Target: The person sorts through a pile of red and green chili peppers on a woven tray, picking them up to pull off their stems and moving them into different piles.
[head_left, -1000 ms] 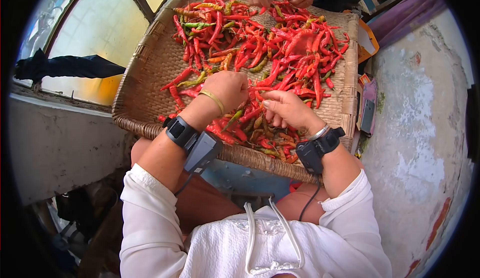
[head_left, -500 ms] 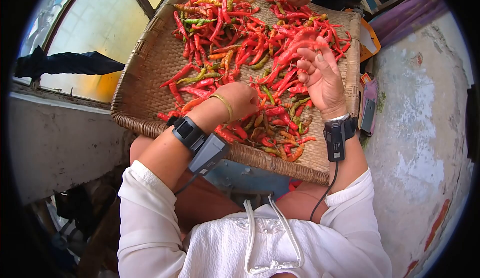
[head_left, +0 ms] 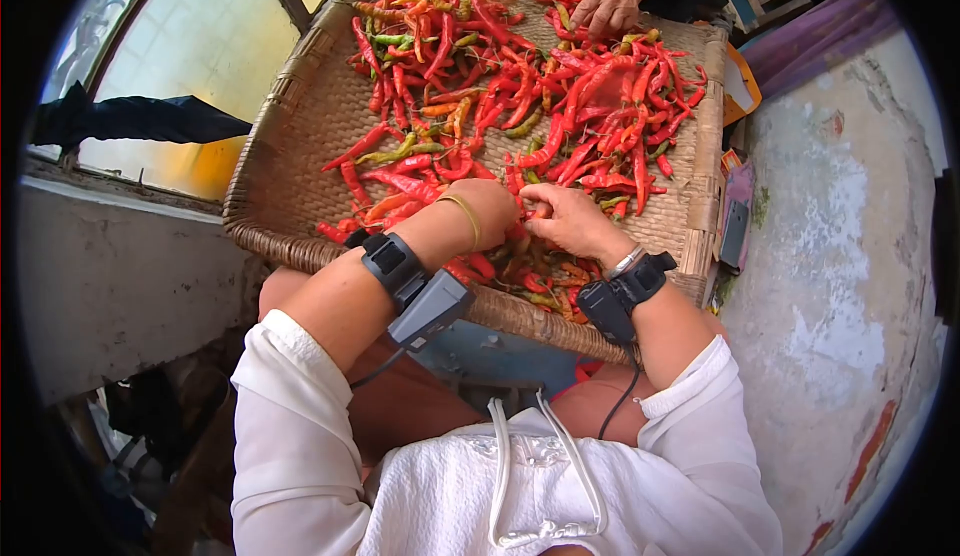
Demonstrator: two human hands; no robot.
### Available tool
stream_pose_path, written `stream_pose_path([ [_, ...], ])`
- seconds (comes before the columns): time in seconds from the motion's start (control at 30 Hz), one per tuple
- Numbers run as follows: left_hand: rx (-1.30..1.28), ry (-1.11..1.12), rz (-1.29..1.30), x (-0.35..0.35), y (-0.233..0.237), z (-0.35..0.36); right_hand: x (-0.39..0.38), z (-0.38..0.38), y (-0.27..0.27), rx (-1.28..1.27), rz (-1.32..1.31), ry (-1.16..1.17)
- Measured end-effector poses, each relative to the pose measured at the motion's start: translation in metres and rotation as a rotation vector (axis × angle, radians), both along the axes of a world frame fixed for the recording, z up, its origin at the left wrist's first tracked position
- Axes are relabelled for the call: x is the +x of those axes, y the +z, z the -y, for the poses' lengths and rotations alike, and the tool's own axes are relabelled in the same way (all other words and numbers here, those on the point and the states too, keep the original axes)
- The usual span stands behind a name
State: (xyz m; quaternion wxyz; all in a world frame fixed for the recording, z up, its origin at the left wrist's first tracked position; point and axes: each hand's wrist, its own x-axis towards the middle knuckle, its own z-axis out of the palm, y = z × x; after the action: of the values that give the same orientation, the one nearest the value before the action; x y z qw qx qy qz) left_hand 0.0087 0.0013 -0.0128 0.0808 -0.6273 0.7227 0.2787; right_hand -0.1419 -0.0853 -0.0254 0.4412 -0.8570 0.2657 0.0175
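Over the near part of a woven tray [head_left: 290,156], my two hands meet above a heap of chili peppers [head_left: 600,106], mostly red with some green and orange. My left hand [head_left: 487,216] is closed, back of the hand up, with red pepper showing at its fingertips. Close against it, my right hand [head_left: 570,222] has thumb and fingers drawn together; what they pinch is hidden. Darker, wrinkled peppers [head_left: 545,274] lie under and in front of my hands.
Across the tray, another person's hands [head_left: 612,4] reach into the far peppers. The tray's thick rim [head_left: 510,318] runs above my lap. A window [head_left: 190,56] with a dark folded umbrella [head_left: 150,124] is at left; a stained wall [head_left: 830,256] stands at right.
My right hand, raised and open at the right before, has come down and left to my left hand, its fingers now closed. The other person's hands have moved apart.
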Motion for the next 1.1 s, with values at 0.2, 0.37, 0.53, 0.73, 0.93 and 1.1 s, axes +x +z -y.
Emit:
stream_pose_path([
  [0.2,-0.093,0.09,-0.084,0.001,0.006,0.001,-0.004,0.008,0.009,-0.013,0.002,0.159],
  [0.37,-0.377,0.318,-0.337,0.006,0.009,0.001,-0.011,0.025,0.034,0.141,-0.072,-0.051],
  [0.53,-0.756,0.676,-0.404,0.009,0.019,0.004,-0.024,0.053,0.051,0.189,0.055,-0.251],
  [0.73,-0.283,0.444,-0.616,0.004,0.011,0.0,-0.017,0.05,0.052,0.578,0.61,-0.667],
  [0.93,-0.013,-0.08,-0.471,0.001,-0.005,-0.005,-0.017,0.03,0.018,0.012,-0.143,0.124],
  [1.1,0.067,-0.046,-0.376,-0.002,-0.004,-0.004,-0.016,0.014,0.012,-0.478,-0.278,0.196],
])
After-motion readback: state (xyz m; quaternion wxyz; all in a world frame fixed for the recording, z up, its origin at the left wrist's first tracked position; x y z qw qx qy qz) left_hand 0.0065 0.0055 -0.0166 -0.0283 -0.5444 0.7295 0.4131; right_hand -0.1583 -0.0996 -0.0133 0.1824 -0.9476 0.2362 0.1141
